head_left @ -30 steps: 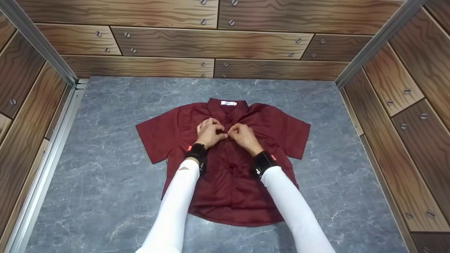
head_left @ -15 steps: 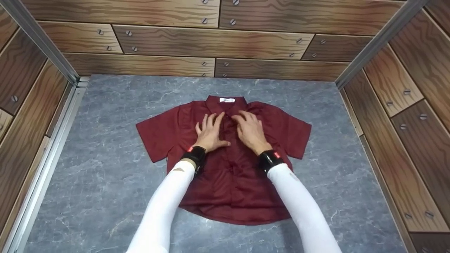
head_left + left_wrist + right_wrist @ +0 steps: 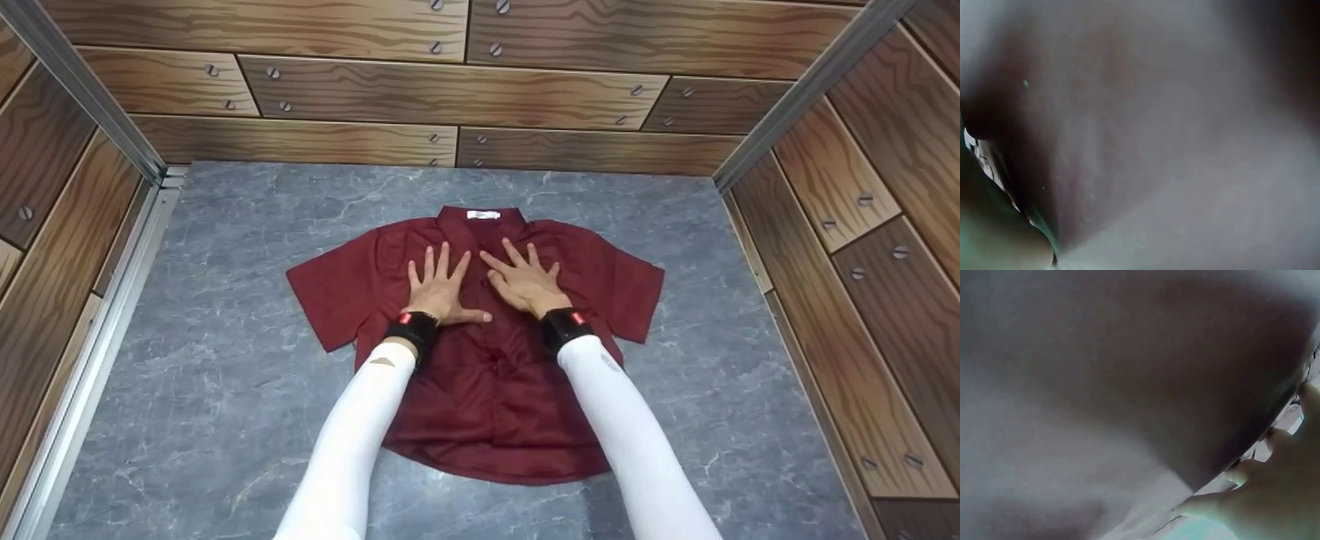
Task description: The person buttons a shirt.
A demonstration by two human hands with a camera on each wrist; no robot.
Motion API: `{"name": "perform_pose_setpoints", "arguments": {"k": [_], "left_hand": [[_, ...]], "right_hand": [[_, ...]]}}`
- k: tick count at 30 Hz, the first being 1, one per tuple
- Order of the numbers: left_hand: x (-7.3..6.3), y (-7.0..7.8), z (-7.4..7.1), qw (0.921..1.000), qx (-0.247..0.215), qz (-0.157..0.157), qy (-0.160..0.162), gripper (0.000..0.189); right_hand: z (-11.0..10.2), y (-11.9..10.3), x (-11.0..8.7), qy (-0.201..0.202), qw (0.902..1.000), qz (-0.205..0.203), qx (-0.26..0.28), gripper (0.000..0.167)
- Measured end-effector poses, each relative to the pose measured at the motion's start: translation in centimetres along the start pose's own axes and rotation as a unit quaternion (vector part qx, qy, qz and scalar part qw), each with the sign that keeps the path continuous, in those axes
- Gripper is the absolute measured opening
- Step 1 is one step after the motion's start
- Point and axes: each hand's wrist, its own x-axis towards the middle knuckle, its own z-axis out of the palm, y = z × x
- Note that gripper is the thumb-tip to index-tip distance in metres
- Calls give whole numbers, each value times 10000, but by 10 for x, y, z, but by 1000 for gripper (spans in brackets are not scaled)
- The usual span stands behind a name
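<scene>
Dark-red, short-sleeved cloth shirt point(image 3: 480, 405) lying front-up on a grey, marble-patterned desk point(image 3: 225, 315)
The left hand point(image 3: 435, 295) and right hand point(image 3: 531, 286) rest side by side on its upper front, fingers fanned out.

Dk-red s/s shirt point(image 3: 484, 382) is lying flat, front up, on grey surface point(image 3: 225, 412), collar point(image 3: 454, 223) (w/ white label point(image 3: 483, 214) showing) facing away, sleeves point(image 3: 334, 294) spreading both ways, hem point(image 3: 499, 474) curving near.
</scene>
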Motion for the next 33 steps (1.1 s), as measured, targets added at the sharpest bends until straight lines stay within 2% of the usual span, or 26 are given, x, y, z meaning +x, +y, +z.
{"name": "perform_pose_setpoints", "arguments": {"k": [6,19,23,27,30,33], "left_hand": [[2,-5,-3,9995,207,133,-206,119],[7,-11,-14,9978,-79,387,-536,112],[8,-13,-20,9954,-701,365,-550,100],[10,-16,-24,9884,-1332,328,-645,78],[10,-17,-24,9869,-1371,372,-758,71],[10,-19,-24,9864,-1387,384,-794,72]], "right_hand": [[3,-2,2,48,9998,125,-159,47],[0,2,9,-89,9997,221,-114,52],[-3,4,8,-146,9998,110,79,53],[-10,7,3,-90,9979,-105,637,59],[-16,6,-5,125,9953,-230,933,63],[-16,3,-17,185,9966,-285,748,65]]}}
